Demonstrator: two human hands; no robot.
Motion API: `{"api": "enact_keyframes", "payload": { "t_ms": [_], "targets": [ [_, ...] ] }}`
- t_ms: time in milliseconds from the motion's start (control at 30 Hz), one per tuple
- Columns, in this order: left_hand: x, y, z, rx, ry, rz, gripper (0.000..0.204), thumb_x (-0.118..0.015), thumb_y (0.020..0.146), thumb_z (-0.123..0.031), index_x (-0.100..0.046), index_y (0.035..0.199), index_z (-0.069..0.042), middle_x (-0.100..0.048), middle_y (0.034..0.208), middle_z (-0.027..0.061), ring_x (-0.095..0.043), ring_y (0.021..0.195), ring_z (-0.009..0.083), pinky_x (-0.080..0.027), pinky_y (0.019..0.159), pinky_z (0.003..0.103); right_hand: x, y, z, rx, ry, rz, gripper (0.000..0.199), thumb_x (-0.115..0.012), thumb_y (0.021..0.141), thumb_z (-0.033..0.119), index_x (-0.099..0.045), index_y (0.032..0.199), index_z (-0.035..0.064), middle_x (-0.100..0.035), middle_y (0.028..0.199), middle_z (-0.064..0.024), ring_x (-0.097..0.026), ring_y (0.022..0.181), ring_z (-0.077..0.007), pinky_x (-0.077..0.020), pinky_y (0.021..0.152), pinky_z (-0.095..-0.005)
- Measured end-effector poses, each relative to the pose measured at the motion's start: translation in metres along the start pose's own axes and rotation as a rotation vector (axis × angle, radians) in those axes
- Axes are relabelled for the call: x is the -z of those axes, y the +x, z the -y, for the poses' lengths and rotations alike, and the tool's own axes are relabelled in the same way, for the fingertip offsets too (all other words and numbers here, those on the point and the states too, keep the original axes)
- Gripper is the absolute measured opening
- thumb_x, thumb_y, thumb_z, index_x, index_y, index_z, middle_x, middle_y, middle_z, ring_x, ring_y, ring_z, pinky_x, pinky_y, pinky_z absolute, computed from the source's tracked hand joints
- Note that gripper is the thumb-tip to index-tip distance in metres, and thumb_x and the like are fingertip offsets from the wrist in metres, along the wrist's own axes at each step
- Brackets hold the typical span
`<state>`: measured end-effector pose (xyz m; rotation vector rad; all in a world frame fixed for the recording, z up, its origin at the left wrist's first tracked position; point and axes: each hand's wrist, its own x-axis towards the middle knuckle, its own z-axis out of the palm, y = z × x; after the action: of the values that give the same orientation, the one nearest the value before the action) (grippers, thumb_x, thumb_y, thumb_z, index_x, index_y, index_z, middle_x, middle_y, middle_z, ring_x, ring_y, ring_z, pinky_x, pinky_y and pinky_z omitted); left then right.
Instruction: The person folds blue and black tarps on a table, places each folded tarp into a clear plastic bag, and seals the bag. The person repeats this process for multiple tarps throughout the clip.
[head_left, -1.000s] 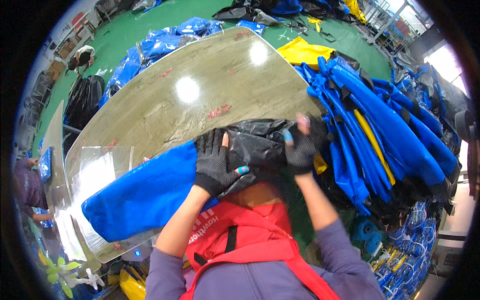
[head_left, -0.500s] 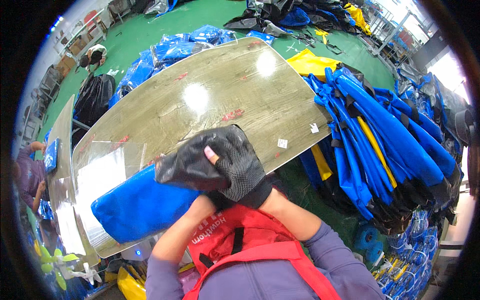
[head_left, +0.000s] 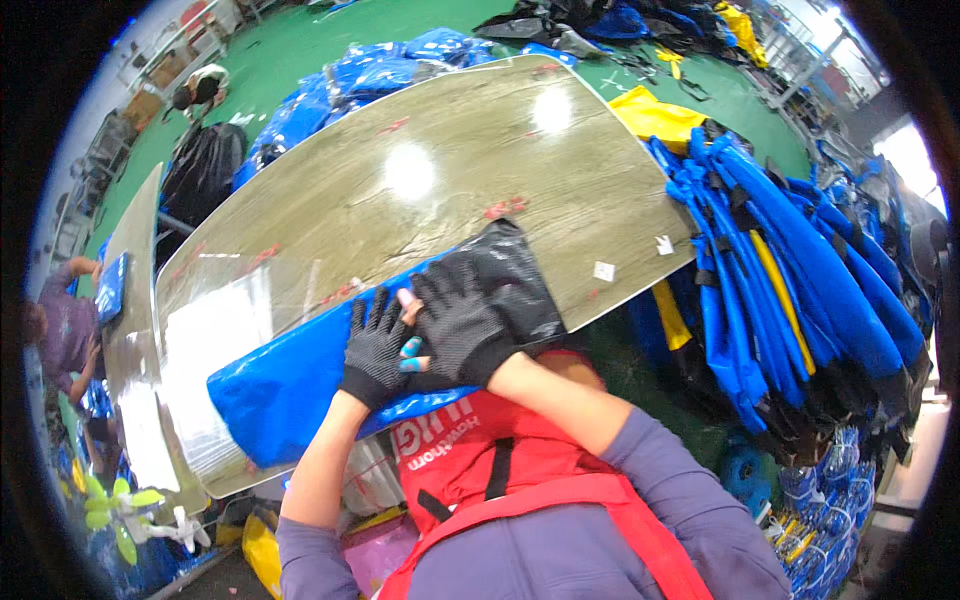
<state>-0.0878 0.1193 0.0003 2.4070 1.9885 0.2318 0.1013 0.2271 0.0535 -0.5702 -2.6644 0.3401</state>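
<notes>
Change: both hands have come down from lifting the black piece to lying flat on the blue bundle; the black piece now lies spread on the bench.
Blue bundle [head_left: 290,385]: long glossy blue roll along the bench's near edge; its right end hidden under the black piece and the hands.
Black piece [head_left: 505,285]: dark mesh-textured sheet, atop the bundle's right end; near edge covered by the right hand.
Left hand [head_left: 377,345]: black glove, fingers spread, palm pressed on the bundle, gripping nothing.
Right hand [head_left: 458,322]: black glove, laid open across the black piece, just beside the left hand; two bare fingertips show between them.
Bench [head_left: 450,170]: glossy wood-grain top; glare blurs its surface.
Stacked blue items [head_left: 800,280]: right of the bench, details hard to make out.
</notes>
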Motion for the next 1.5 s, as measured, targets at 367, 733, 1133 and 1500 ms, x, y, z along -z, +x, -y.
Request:
{"api": "enact_keyframes", "payload": {
  "t_ms": [367,733,1133,1500],
  "targets": [
    [0.053,-0.216,0.115,1.255,-0.251,-0.002,0.081,-0.052,0.087,-0.054,-0.030,0.143,0.000,-0.040,0.140,0.0239,-0.047,0.120,0.0407,-0.042,0.096,0.049,-0.064,0.045,0.071,-0.109,0.003,0.326,0.069,-0.051,0.083,0.049,-0.039,0.143,0.0169,-0.029,0.148,-0.0229,-0.020,0.135,-0.0516,-0.0036,0.101,-0.0756],
    [0.087,-0.230,0.094,1.336,-1.619,-0.277,0.073,-0.057,0.088,-0.055,-0.038,0.140,-0.009,-0.051,0.130,0.0116,-0.054,0.113,0.0235,-0.048,0.093,0.039,-0.072,0.039,0.067,-0.081,-0.085,0.297,0.063,-0.051,0.083,0.046,-0.044,0.140,0.0227,-0.030,0.148,-0.0217,-0.020,0.138,-0.0469,-0.0026,0.103,-0.0728],
    [0.149,-0.129,0.004,0.857,-1.727,-0.685,0.060,-0.054,0.091,-0.034,-0.038,0.138,0.000,-0.048,0.132,0.0209,-0.052,0.117,0.0344,-0.047,0.095,0.046,-0.057,-0.050,0.041,0.225,0.104,-0.363,0.045,-0.057,0.075,0.021,-0.056,0.119,0.0095,-0.058,0.120,-0.0158,-0.051,0.117,-0.0342,-0.0315,0.107,-0.0500],
    [0.048,0.110,-0.094,0.044,-0.019,-0.155,0.058,-0.050,0.089,-0.042,-0.040,0.142,-0.019,-0.024,0.151,0.0195,-0.017,0.140,0.0431,-0.006,0.110,0.062,-0.060,-0.088,0.029,-0.015,0.458,-0.205,0.047,-0.049,0.092,0.032,-0.046,0.132,0.0087,-0.047,0.136,-0.0168,-0.041,0.128,-0.0318,-0.0275,0.110,-0.0435]
  ]
}}
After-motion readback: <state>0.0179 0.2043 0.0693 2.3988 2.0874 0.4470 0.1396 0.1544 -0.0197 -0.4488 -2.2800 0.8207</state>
